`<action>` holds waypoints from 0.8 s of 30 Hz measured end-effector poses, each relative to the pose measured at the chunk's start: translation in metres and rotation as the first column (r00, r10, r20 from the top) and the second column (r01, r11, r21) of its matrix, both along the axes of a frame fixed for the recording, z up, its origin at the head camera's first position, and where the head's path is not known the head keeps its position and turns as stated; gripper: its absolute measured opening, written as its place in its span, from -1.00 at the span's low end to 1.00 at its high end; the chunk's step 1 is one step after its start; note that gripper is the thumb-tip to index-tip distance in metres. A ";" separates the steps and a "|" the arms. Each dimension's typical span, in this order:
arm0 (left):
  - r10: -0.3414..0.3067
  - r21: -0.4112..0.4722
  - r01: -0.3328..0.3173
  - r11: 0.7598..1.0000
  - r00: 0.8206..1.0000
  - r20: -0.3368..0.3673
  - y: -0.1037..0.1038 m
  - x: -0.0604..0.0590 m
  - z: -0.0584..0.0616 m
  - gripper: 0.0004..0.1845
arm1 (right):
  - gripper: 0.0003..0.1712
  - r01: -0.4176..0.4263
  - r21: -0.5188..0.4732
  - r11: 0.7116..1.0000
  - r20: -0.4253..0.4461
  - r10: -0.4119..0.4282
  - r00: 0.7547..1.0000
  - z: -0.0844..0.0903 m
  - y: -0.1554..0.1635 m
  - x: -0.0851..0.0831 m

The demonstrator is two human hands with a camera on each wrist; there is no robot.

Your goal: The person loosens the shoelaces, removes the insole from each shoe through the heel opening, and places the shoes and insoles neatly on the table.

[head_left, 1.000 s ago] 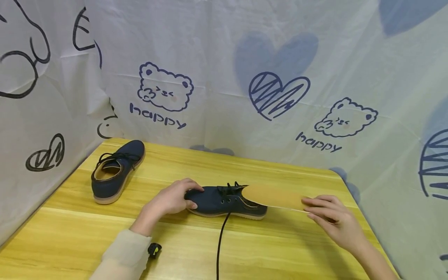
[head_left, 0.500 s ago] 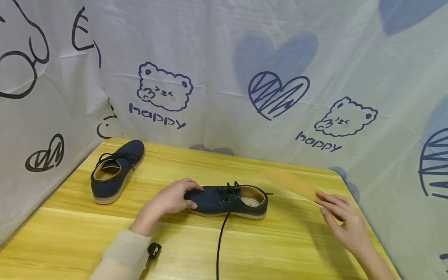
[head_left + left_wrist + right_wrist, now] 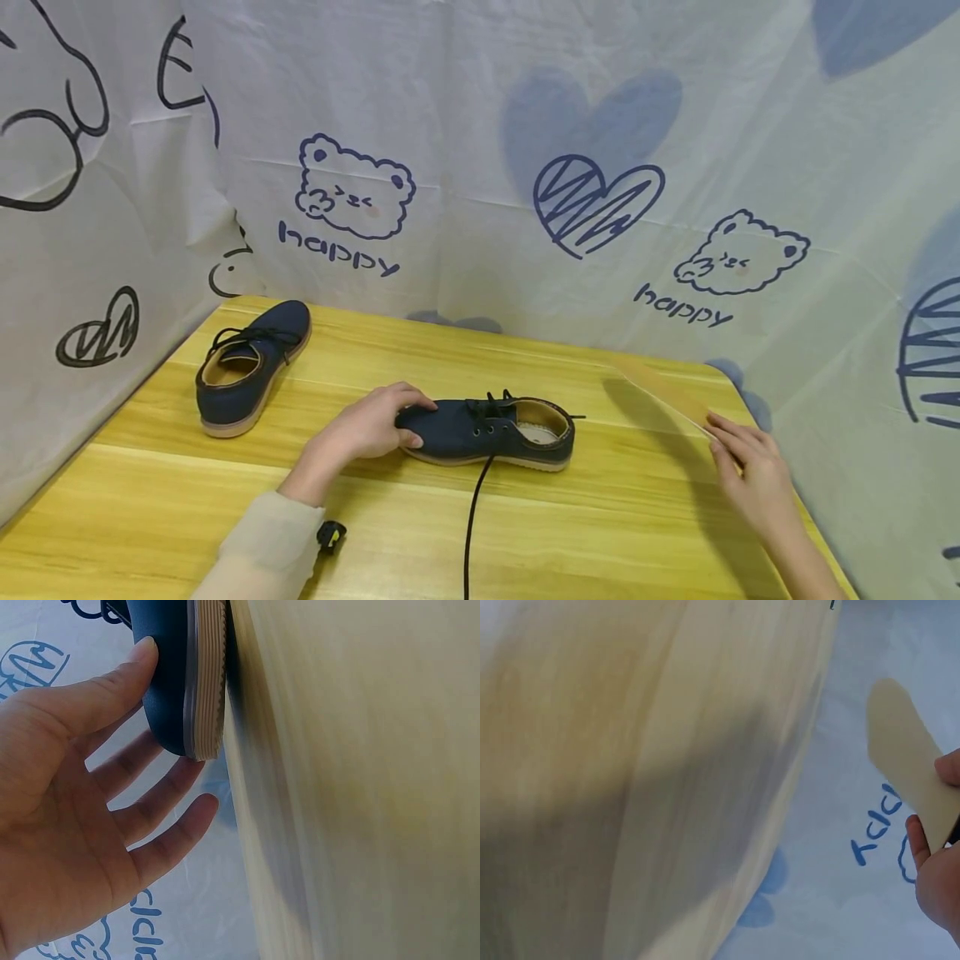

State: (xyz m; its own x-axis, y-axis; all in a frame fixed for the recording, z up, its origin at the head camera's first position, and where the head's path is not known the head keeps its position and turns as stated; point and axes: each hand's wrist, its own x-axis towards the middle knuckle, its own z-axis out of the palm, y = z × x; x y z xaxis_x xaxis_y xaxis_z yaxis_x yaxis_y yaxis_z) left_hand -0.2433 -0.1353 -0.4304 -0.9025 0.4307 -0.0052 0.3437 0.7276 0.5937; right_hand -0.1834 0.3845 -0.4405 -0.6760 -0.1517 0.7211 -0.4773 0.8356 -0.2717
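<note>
A navy lace-up shoe [image 3: 450,429] lies sole-down near the middle of the table, toe to the left. My left hand [image 3: 366,423] grips its toe, thumb on the near side and fingers on the far side, as the left wrist view also shows for the shoe [image 3: 166,682]. The opening faces up, with a pale inner sole visible inside. To the right of the heel, my right hand [image 3: 757,479] pinches one end of a thin tan insole [image 3: 663,392], raised and tilted above the table. In the right wrist view the insole [image 3: 900,742] shows its flat face.
The matching navy shoe [image 3: 272,367] stands at the back left. One long black lace [image 3: 471,517] runs from the middle shoe toward the front edge. A small black device [image 3: 330,536] sits beside my left sleeve. Patterned cloth [image 3: 465,167] hangs behind the table [image 3: 405,533].
The insole has come away from the shoe's opening and moved right with my right hand, tilting more edge-on. The left hand and both shoes have stayed put.
</note>
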 end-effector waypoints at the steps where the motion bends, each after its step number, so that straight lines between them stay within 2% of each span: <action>1: -0.002 0.002 0.002 1.000 1.000 -0.001 0.000 0.000 0.000 -0.53 | -0.65 0.013 0.003 1.000 0.008 -0.013 1.000 -0.001 0.002 -0.001; 9: -0.005 0.004 0.005 1.000 1.000 -0.005 -0.001 -0.001 -0.001 -0.53 | -0.72 0.091 0.013 0.996 0.105 -0.092 0.990 -0.005 0.018 -0.010; 18: -0.004 0.000 0.004 1.000 1.000 -0.010 0.000 -0.001 -0.001 -0.54 | -0.73 0.117 0.092 0.989 0.062 -0.123 0.990 -0.008 0.043 -0.020; 24: -0.004 0.005 0.004 1.000 1.000 -0.007 0.000 0.000 0.000 -0.54 | -0.76 0.143 0.156 0.977 0.118 -0.162 0.980 -0.010 0.057 -0.023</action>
State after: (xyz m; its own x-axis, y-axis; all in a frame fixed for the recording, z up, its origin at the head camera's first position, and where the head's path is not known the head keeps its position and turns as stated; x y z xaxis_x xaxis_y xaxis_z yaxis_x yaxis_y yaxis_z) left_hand -0.2434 -0.1352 -0.4306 -0.9009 0.4341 0.0031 0.3504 0.7230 0.5954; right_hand -0.2062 0.4414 -0.4508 -0.7857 -0.1366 0.6033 -0.3096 0.9312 -0.1923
